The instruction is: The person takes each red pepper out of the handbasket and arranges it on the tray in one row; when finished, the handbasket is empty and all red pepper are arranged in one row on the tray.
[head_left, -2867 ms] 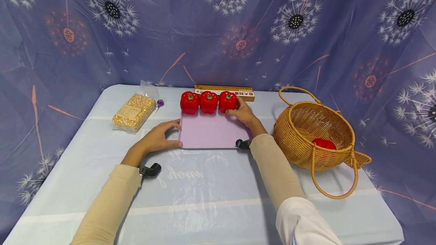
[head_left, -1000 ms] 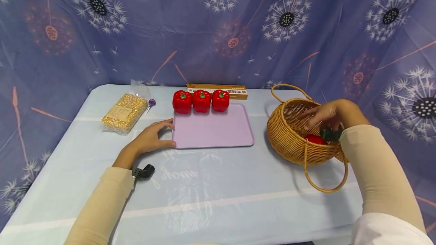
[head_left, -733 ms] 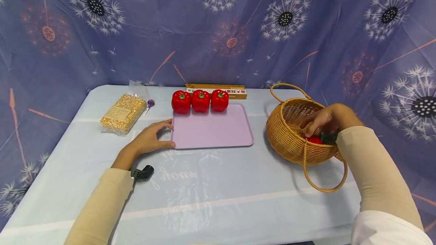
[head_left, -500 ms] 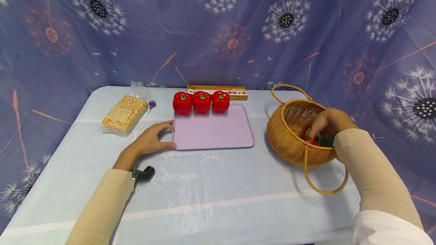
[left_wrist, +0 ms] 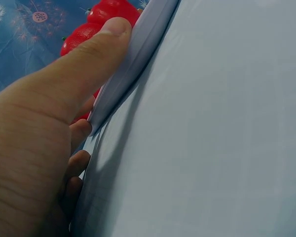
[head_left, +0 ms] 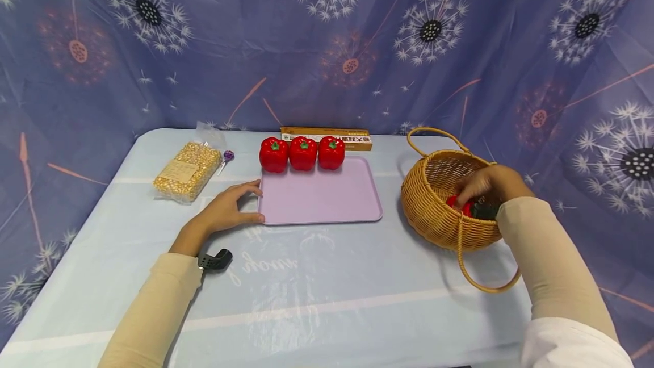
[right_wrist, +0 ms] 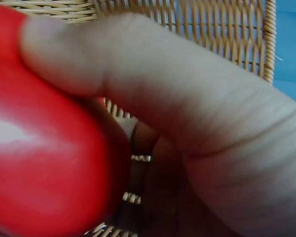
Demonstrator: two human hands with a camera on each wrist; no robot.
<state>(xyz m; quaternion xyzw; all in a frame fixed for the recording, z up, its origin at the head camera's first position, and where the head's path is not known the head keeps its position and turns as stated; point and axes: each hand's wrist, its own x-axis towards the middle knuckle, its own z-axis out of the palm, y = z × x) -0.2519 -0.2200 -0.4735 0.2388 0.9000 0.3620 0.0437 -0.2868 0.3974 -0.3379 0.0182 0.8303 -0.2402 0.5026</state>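
Inside the wicker basket (head_left: 429,209), my right hand (head_left: 487,183) grips a red bell pepper (right_wrist: 49,148), with the thumb laid over its side in the right wrist view. The fingers on the pepper's far side are mostly hidden. My left hand (head_left: 222,209) rests against the left edge of a light purple tray (head_left: 322,197), thumb near the front corner and fingers farther back. The left wrist view has the thumb (left_wrist: 106,47) touching the tray's rim. Three red bell peppers (head_left: 303,154) stand in a row along the tray's back edge.
A bag of corn kernels (head_left: 188,172) lies at the back left, with a purple-topped lollipop (head_left: 227,156) beside it. A long box (head_left: 357,139) lies behind the peppers. The basket's front handle (head_left: 480,285) hangs down toward the table.
My right hand has left the rightmost pepper on the tray, reached into the basket and taken hold of the pepper there. My left hand has stayed at the tray's edge.
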